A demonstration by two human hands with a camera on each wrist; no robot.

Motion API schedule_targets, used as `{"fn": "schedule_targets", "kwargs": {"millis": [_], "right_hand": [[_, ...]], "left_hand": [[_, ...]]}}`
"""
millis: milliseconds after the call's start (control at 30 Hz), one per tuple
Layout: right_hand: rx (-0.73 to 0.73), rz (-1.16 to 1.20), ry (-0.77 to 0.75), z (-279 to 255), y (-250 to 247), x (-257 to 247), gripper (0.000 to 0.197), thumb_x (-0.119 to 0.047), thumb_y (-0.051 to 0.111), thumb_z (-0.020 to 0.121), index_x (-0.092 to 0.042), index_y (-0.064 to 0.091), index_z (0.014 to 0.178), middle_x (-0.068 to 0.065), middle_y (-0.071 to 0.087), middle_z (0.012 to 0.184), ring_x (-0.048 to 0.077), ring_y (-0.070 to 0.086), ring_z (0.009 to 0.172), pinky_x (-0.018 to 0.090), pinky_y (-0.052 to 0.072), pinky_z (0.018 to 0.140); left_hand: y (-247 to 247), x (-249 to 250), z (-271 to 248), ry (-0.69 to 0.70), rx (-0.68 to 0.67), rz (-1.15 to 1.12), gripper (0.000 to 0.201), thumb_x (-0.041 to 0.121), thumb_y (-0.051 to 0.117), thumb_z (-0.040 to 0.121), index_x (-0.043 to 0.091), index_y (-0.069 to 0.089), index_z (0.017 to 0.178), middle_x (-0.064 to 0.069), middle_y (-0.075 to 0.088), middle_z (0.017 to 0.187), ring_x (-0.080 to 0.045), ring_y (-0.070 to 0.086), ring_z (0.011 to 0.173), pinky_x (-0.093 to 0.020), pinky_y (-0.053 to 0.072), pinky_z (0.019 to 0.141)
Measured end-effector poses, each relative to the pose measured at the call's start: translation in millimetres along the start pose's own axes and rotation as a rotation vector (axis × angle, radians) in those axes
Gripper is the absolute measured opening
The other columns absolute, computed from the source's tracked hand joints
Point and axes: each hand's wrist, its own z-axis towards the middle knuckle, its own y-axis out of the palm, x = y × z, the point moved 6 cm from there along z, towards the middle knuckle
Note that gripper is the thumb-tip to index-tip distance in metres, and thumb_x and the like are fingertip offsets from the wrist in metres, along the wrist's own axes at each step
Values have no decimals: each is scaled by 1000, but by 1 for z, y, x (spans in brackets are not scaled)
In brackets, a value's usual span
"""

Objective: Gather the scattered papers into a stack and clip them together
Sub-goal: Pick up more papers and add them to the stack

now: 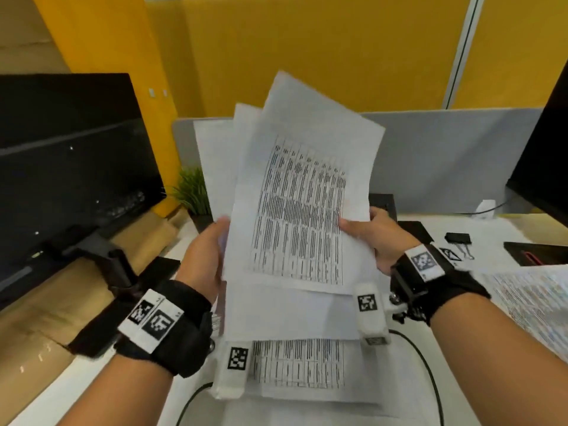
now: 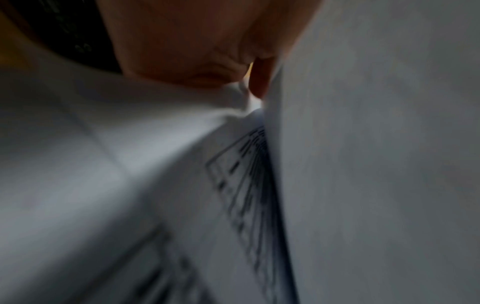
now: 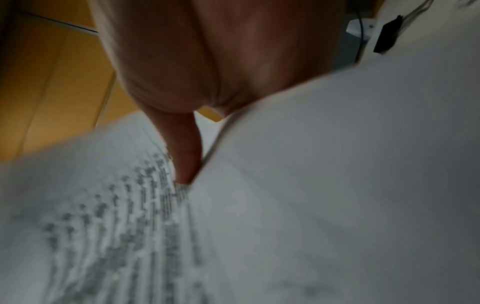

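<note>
I take the fanned bundle of white printed paper sheets [image 1: 295, 210] as my landmark, held upright above the white desk [image 1: 479, 235]. Far left of the bundle stands a dark flat monitor [image 1: 70, 155] on its stand, with brown cardboard under it along the desk's left edge, and a small green plant [image 1: 192, 192] sits just left of the bundle's back sheets. My left hand [image 1: 204, 250] grips the bundle's left edge, fingers wrapped behind the sheets; the left wrist view shows a fingertip pressed against paper, blurred. The sheets are not squared: their top corners splay apart and the lower edges stand at different heights. Below the bundle another printed sheet [image 1: 301, 364] lies flat on the desk. My right hand [image 1: 378, 238] pinches the bundle's right edge, thumb on the printed face; the right wrist view shows a finger tucked between two sheets. Right of the bundle, well apart from it, a black binder clip [image 1: 458, 238] lies on the desk with open surface around it, and a further printed sheet [image 1: 534, 302] lies near the desk's right edge. A second dark screen [image 1: 550, 161] closes off the far right. Behind everything run a grey divider panel [image 1: 445, 155] and yellow wall. I see no containers.
</note>
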Motion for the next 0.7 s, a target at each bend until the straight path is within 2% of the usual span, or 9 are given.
{"fn": "schedule_targets", "kwargs": {"millis": [67, 133, 167, 233, 300, 400, 500, 567, 700], "right_hand": [[-10, -136, -69, -3, -2, -6, 96, -26, 93, 42, -15, 52, 128, 8, 67, 117, 31, 65, 105, 57, 46, 95], [39, -317, -211, -22, 6, -29, 55, -13, 80, 70, -17, 57, 120, -1, 67, 114, 20, 63, 106, 44, 48, 96], [90, -376, -305, -30, 9, -41, 42, -8, 72, 79, -19, 55, 116, -7, 66, 110, 11, 62, 101, 33, 50, 89], [185, -399, -518, -52, 17, -63, 31, -7, 60, 89, -26, 49, 111, -21, 59, 99, -10, 56, 90, 9, 46, 73], [243, -337, -664, -71, 22, -73, 29, -9, 53, 93, -27, 47, 116, -26, 55, 98, -19, 54, 83, -1, 43, 65], [264, -210, -708, -84, 18, -65, 39, -13, 53, 93, -24, 42, 129, -24, 58, 107, -21, 55, 89, -2, 42, 69], [236, -129, -692, -85, 11, -46, 54, -13, 58, 91, -26, 36, 138, -12, 55, 128, -3, 54, 114, 14, 48, 90], [232, -91, -683, -84, 5, -32, 58, -11, 60, 90, -33, 34, 136, -7, 52, 133, 6, 54, 118, 18, 50, 92], [243, -101, -622, -80, 6, -9, 48, -10, 61, 88, -26, 40, 129, -2, 58, 122, 10, 59, 110, 9, 50, 75]], "left_hand": [[5, -4, 1, -4, -23, 40, 28, 45, 44, 93, 26, 57, 110, 10, 64, 102, -8, 60, 97, -19, 51, 82], [13, -8, 5, 2, -65, 110, 44, 34, 59, 88, 19, 51, 129, 1, 63, 123, -20, 58, 115, -42, 44, 102], [16, -6, 7, 55, -44, 162, 42, 21, 60, 89, 17, 51, 130, -3, 63, 124, -23, 59, 115, -48, 43, 103], [16, 1, 10, 169, 75, 200, 36, 5, 55, 90, 20, 54, 123, -1, 65, 118, -19, 62, 109, -46, 45, 101], [24, 10, 10, 245, 119, 147, 36, 1, 51, 91, 27, 53, 116, 8, 64, 112, -13, 61, 108, -41, 45, 101], [31, 13, 7, 308, 106, 94, 44, 4, 53, 91, 24, 43, 129, 2, 60, 126, -17, 56, 119, -44, 42, 105], [27, 3, 6, 328, 111, 149, 63, 12, 65, 84, 18, 31, 138, 0, 53, 133, -12, 54, 120, -39, 45, 102], [23, -7, 6, 315, 126, 190, 73, 14, 69, 81, 16, 26, 140, -2, 52, 133, -6, 54, 116, -34, 46, 100], [23, -22, 4, 280, 133, 210, 39, 15, 61, 87, 29, 47, 120, 12, 62, 115, -3, 59, 108, -38, 47, 99]]}}
